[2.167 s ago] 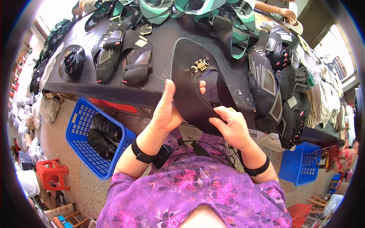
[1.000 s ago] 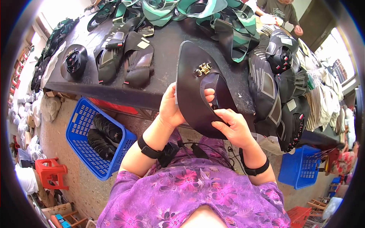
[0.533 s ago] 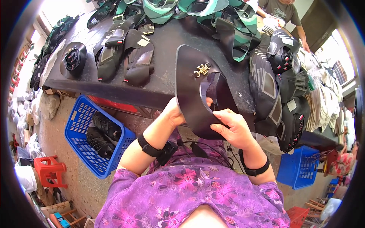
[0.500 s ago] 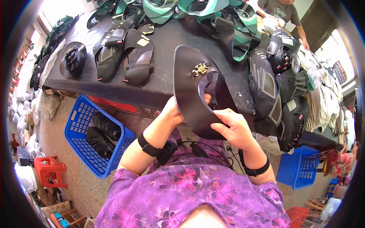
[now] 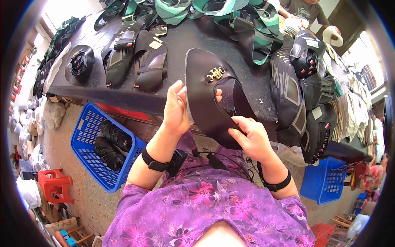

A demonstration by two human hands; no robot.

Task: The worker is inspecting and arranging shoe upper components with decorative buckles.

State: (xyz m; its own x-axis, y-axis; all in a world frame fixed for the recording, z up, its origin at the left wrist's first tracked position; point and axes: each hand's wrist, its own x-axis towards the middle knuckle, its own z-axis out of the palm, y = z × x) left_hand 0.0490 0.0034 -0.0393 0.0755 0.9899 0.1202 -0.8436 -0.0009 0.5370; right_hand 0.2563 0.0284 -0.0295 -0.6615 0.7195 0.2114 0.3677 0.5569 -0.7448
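Observation:
A black shoe upper (image 5: 201, 94) with a gold metal ornament (image 5: 215, 74) is held up in front of me, over the table's near edge. My left hand (image 5: 176, 110) holds it by its left edge; part of the fingers is hidden behind it, and fingertips show through its opening. At the upper's lower right, my right hand (image 5: 253, 138) pinches the rim between thumb and fingers. Nearby on the table lie a nested bundle of black uppers (image 5: 79, 66) and stacks of black uppers (image 5: 150, 61) with pale tags.
Green and black pieces (image 5: 255, 33) heap along the table's (image 5: 185, 41) far side. More black uppers (image 5: 288, 94) pile at right. Below left, a blue basket (image 5: 88, 152) contains black bundles; another blue basket (image 5: 323, 181) stands right. A red stool (image 5: 55, 185) is at left. A co-worker (image 5: 306, 12) stands across.
My left hand has risen along the upper's left edge, with its fingertips now higher in the opening. The upper has shifted slightly left. The co-worker's hand now has a pale piece by it.

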